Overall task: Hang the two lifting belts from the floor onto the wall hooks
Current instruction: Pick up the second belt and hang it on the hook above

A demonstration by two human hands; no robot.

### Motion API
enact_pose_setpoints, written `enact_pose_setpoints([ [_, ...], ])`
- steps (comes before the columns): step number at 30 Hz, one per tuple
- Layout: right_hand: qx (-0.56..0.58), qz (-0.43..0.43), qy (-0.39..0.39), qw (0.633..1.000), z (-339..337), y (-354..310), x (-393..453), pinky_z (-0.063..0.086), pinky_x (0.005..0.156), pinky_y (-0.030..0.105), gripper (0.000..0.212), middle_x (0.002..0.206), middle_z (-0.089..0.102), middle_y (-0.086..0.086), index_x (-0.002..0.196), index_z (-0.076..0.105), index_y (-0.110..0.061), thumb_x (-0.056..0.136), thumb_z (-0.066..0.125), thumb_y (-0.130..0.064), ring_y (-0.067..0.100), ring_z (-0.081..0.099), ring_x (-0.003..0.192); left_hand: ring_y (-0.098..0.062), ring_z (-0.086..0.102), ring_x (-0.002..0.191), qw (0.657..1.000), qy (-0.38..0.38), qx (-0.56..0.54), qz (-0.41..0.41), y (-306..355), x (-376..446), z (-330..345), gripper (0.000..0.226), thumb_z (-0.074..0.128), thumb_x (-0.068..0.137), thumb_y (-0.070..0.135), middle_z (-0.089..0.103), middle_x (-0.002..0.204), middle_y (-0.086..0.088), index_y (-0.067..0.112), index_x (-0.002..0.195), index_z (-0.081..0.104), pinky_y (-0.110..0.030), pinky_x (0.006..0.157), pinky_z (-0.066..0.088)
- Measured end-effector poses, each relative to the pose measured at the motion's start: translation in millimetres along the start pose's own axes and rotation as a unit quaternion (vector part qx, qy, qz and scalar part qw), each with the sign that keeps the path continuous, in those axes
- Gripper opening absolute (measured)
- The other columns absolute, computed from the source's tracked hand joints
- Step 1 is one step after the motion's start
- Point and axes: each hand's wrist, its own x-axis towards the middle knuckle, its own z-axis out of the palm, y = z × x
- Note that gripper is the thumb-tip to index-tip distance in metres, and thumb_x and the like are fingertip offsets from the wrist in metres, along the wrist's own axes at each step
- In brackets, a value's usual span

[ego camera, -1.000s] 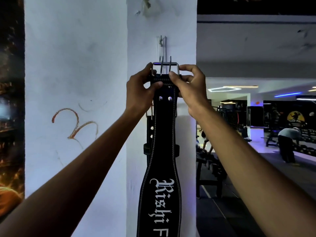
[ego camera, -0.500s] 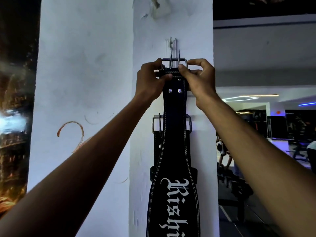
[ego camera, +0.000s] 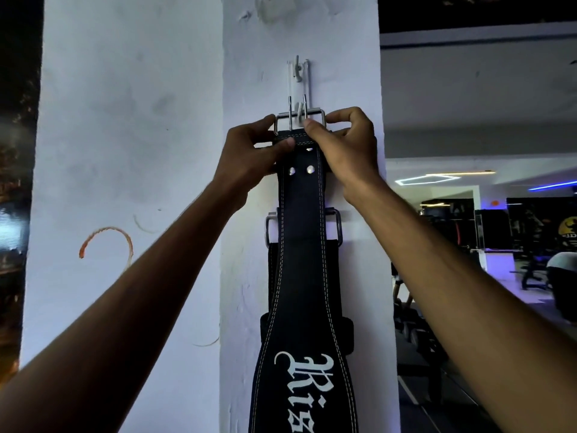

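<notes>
A black leather lifting belt (ego camera: 301,276) with white stitching and white lettering hangs down the white pillar. Its metal buckle (ego camera: 299,117) is at the top, level with the lower prong of a white wall hook (ego camera: 299,76). My left hand (ego camera: 249,157) grips the belt's top edge from the left and my right hand (ego camera: 340,148) pinches the buckle and belt from the right. Behind this belt a second black belt (ego camera: 271,264) hangs lower on the pillar, its steel buckle (ego camera: 271,228) showing on both sides. What holds the second belt is hidden.
The white pillar (ego camera: 249,57) has a wide white wall (ego camera: 125,120) to its left with an orange scribble. To the right opens a dim gym with machines, racks of dumbbells (ego camera: 412,326) and a bent-over person (ego camera: 562,276) far off.
Both hands have lifted the buckle upward along the pillar until it reaches the hook's lower prong. The view has shifted, and the second belt's buckle has come into sight behind.
</notes>
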Motion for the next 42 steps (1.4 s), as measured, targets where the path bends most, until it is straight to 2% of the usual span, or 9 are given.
enact_pose_setpoints([
  [4,-0.035,0.038,-0.011,0.999,2,-4,6,0.059,0.083,0.044,0.039,0.088,0.073,-0.001,0.084,0.064,-0.024,0.065,0.072,-0.057,0.020,0.071,0.085,-0.010,0.076,0.089,1.000,0.009,-0.008,-0.019,7,4,-1,0.055,0.071,0.089,0.039,0.077,0.105,-0.004,0.012,0.137,0.059,-0.023,0.066,0.059],
  [7,-0.051,0.050,-0.018,0.997,2,-6,9,0.059,0.082,0.044,0.037,0.086,0.074,-0.001,0.081,0.065,-0.021,0.066,0.069,-0.055,0.021,0.070,0.084,-0.024,0.077,0.086,0.999,0.040,0.026,-0.014,10,9,4,0.046,0.073,0.080,0.051,0.077,0.090,-0.015,0.009,0.099,0.076,-0.034,0.068,0.063],
  [15,-0.086,0.050,-0.022,0.995,4,-13,8,0.058,0.075,0.040,0.032,0.077,0.068,-0.004,0.079,0.064,-0.019,0.069,0.067,-0.049,0.022,0.069,0.084,-0.033,0.076,0.089,0.993,0.096,0.029,-0.067,6,20,9,0.029,0.069,0.060,0.050,0.070,0.071,-0.002,0.021,0.061,0.065,-0.056,0.085,0.061],
  [19,-0.047,0.049,-0.044,0.997,-2,-10,-4,0.058,0.083,0.045,0.034,0.090,0.074,0.002,0.087,0.062,-0.022,0.074,0.067,-0.052,0.022,0.071,0.086,-0.029,0.076,0.088,0.992,0.111,0.013,-0.059,5,13,12,0.030,0.067,0.063,0.052,0.073,0.077,0.003,0.024,0.074,0.068,-0.056,0.086,0.060],
  [24,0.046,0.009,-0.071,0.996,-21,8,-50,0.057,0.079,0.033,0.038,0.091,0.073,0.008,0.122,0.056,-0.020,0.087,0.069,-0.019,0.016,0.070,0.081,-0.018,0.072,0.095,0.992,0.128,-0.008,-0.006,-10,-32,13,0.039,0.073,0.081,0.043,0.067,0.115,-0.004,0.022,0.113,0.066,-0.038,0.079,0.063],
  [27,0.072,-0.016,-0.096,0.993,-33,20,-76,0.057,0.076,0.019,0.045,0.093,0.072,0.004,0.131,0.055,-0.014,0.088,0.067,-0.005,0.005,0.069,0.079,-0.015,0.070,0.084,0.993,0.106,-0.040,-0.015,-25,-61,7,0.030,0.076,0.085,0.026,0.064,0.110,-0.002,0.019,0.113,0.067,-0.032,0.078,0.061],
  [33,0.046,-0.006,-0.116,0.992,-46,29,-107,0.056,0.083,0.021,0.048,0.102,0.074,0.010,0.134,0.055,-0.008,0.088,0.065,0.000,0.010,0.070,0.088,-0.017,0.071,0.088,0.985,-0.010,-0.138,-0.100,-40,-109,-3,0.019,0.070,0.089,0.008,0.072,0.097,-0.010,0.008,0.109,0.070,-0.030,0.081,0.060],
  [37,0.017,0.017,-0.091,0.996,-51,33,-134,0.056,0.082,0.021,0.041,0.092,0.071,-0.005,0.130,0.059,-0.011,0.090,0.064,-0.003,0.001,0.067,0.085,-0.011,0.071,0.082,0.987,-0.012,-0.121,-0.109,-47,-138,-10,0.020,0.071,0.087,0.005,0.073,0.090,-0.001,0.011,0.106,0.071,-0.025,0.075,0.061],
  [42,-0.023,0.032,-0.061,0.997,-54,33,-161,0.054,0.089,0.021,0.036,0.098,0.071,-0.004,0.129,0.061,-0.013,0.094,0.059,-0.008,-0.002,0.067,0.092,-0.014,0.073,0.089,0.991,0.050,-0.083,-0.091,-51,-166,-16,0.014,0.065,0.095,0.016,0.072,0.098,0.004,0.019,0.107,0.071,-0.026,0.075,0.061],
])
